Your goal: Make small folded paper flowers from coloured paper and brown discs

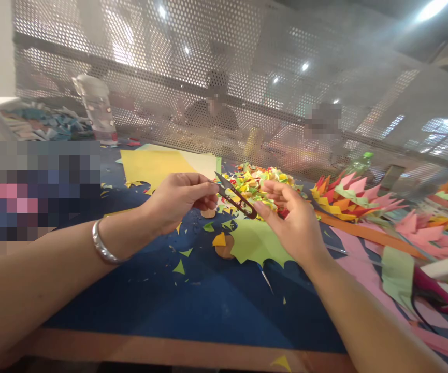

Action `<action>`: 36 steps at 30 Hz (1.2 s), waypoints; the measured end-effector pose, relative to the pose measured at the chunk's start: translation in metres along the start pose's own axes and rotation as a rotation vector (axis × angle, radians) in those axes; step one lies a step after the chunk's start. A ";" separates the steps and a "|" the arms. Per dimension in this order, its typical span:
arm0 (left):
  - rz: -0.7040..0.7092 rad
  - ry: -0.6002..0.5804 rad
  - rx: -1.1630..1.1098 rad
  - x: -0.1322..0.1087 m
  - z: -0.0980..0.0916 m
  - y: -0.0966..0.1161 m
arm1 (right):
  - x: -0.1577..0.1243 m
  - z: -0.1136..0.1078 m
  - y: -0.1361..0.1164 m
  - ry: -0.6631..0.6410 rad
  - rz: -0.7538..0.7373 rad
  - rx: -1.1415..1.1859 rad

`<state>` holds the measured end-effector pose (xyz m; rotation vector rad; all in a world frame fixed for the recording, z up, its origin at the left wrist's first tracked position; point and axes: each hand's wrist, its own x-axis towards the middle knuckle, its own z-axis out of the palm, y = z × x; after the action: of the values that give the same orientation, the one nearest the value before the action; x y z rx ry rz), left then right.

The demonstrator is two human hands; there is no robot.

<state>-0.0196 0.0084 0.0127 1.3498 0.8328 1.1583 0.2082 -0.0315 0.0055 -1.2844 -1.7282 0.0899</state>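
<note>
A pair of small thread snips [237, 197] is held above the table, its dark blades pointing up and left and its reddish-brown handle bend toward the right. My left hand [183, 199], with a silver bangle on the wrist, pinches at the blade end. At the handle bend is the thumb of my right hand [291, 217], whose other fingers are spread apart from it; whether the thumb touches the snips is hard to tell. Below lies a green paper sheet with a scalloped edge [260, 243], partly over a round wooden piece [226, 247].
Behind my hands is a heap of coloured paper scraps [262, 181]. Yellow paper sheets [142, 166] lie back left, near a clear bottle [97, 111]. Spiky paper strips [356, 194] and pink paper [358, 254] cover the right. A perforated screen [161, 62] stands behind the table.
</note>
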 end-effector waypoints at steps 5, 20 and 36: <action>0.056 -0.194 0.036 -0.006 0.009 -0.007 | -0.006 0.006 -0.017 -0.334 0.125 0.320; 0.158 -0.402 1.163 0.005 -0.014 -0.004 | -0.011 0.010 -0.015 -0.433 0.170 0.176; -0.036 -0.392 0.614 0.011 -0.013 -0.012 | -0.018 0.021 -0.023 -0.503 0.114 -0.072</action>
<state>-0.0269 0.0244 0.0020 1.9733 0.9521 0.5833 0.1774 -0.0460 -0.0047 -1.5021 -2.0900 0.4535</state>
